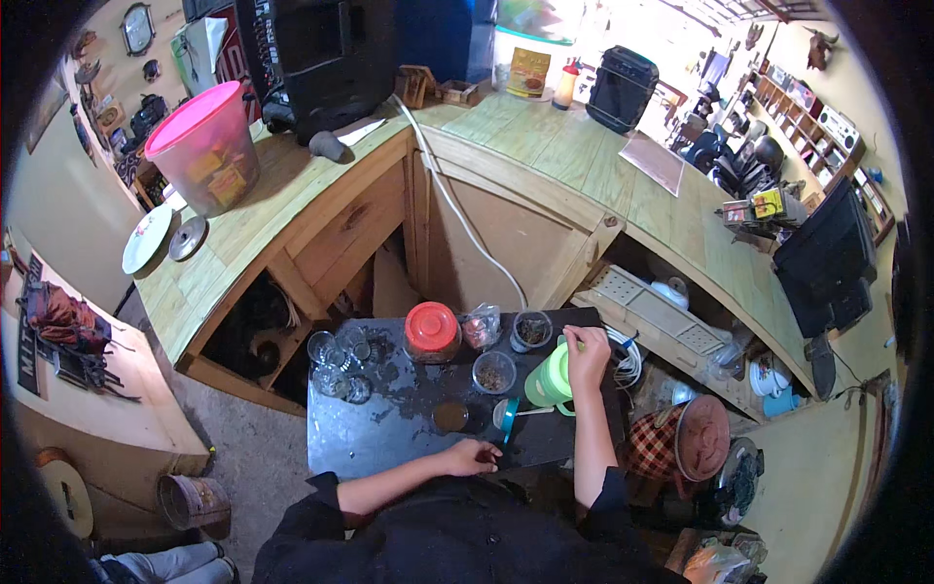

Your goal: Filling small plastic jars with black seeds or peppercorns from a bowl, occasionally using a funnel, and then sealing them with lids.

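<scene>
My right hand grips the top of a light green plastic pitcher at the right of a dark low table. Its fingertips are at the rim; what they pinch there is hard to see. By the front edge, my left hand is loosely curled and appears to hold nothing. Just beyond it stands a teal-rimmed container with pale contents, beside a spoon. A glass of brown liquid is left of that. Two clear tubs, one nearer and one farther, hold dark dry bits.
Several clear glasses stand at the table's left. A red-lidded jar and a clear plastic bag are at the back. A wooden counter curves around, with a white cable hanging down. A checkered bucket stands right.
</scene>
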`<action>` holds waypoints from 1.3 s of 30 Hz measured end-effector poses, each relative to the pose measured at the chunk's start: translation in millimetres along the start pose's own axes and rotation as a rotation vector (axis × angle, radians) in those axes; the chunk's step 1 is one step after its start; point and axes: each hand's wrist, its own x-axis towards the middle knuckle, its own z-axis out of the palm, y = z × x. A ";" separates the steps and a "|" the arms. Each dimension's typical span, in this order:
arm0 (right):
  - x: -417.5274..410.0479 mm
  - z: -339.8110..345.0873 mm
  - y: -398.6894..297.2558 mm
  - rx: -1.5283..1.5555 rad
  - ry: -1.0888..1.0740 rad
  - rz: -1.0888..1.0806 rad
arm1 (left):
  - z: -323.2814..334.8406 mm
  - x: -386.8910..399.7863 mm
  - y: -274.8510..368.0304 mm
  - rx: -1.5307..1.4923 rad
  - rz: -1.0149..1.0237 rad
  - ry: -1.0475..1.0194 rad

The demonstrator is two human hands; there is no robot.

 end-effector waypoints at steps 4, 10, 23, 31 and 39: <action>-4.7 -6.0 -15.8 -0.015 0.121 -0.028 | -28.1 -41.1 23.1 -0.029 0.120 0.339; -42.3 5.8 -44.4 0.458 0.000 0.285 | -43.2 -59.5 16.3 0.418 0.163 0.914; -140.6 43.4 -91.6 0.173 -0.475 -0.519 | -57.2 -44.3 -8.7 0.430 0.007 0.763; -146.6 64.4 -74.1 -0.050 -0.618 -0.593 | -57.0 -45.6 -8.8 0.500 -0.040 0.726; -146.9 79.0 -76.7 -0.039 -0.497 -0.515 | -60.3 -40.5 -20.9 0.319 0.206 0.739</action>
